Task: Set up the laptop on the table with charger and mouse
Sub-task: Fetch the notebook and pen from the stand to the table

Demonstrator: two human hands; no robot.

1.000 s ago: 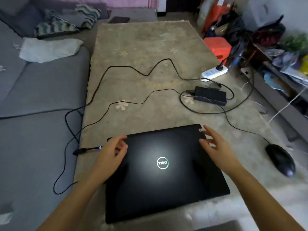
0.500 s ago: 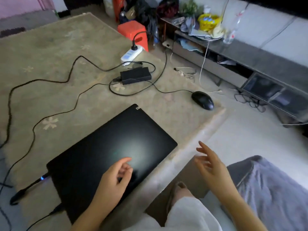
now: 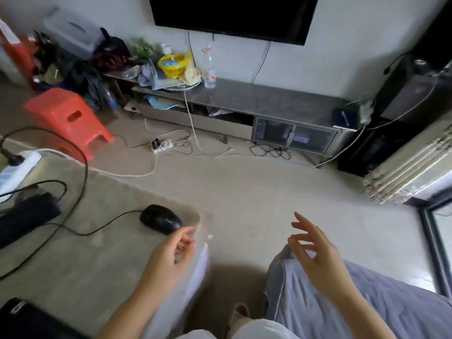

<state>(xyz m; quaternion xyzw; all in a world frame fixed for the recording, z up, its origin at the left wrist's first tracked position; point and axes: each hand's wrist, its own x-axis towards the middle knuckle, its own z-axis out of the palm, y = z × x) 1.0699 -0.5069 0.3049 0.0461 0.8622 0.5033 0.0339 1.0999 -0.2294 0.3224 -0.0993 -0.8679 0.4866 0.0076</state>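
The black wired mouse (image 3: 160,218) lies near the right corner of the beige-covered table (image 3: 97,253). My left hand (image 3: 168,255) hovers just in front of the mouse, fingers loosely curled, holding nothing. My right hand (image 3: 315,250) is in the air over the floor and the grey sofa cover, fingers spread, empty. Only a corner of the closed black laptop (image 3: 22,319) shows at the bottom left. The black charger brick (image 3: 24,216) lies at the left edge, blurred, beside the white power strip (image 3: 17,167) with a black plug in it.
Black cables (image 3: 80,167) loop across the table. An orange plastic stool (image 3: 66,118) stands on the floor behind the table. A grey TV cabinet (image 3: 244,101) with clutter runs along the wall under a dark screen. A second power strip (image 3: 161,144) lies on the floor.
The view has swung to the right, so the laptop has slid almost out of frame. Both hands have left the laptop lid; the left one now hovers near the mouse.
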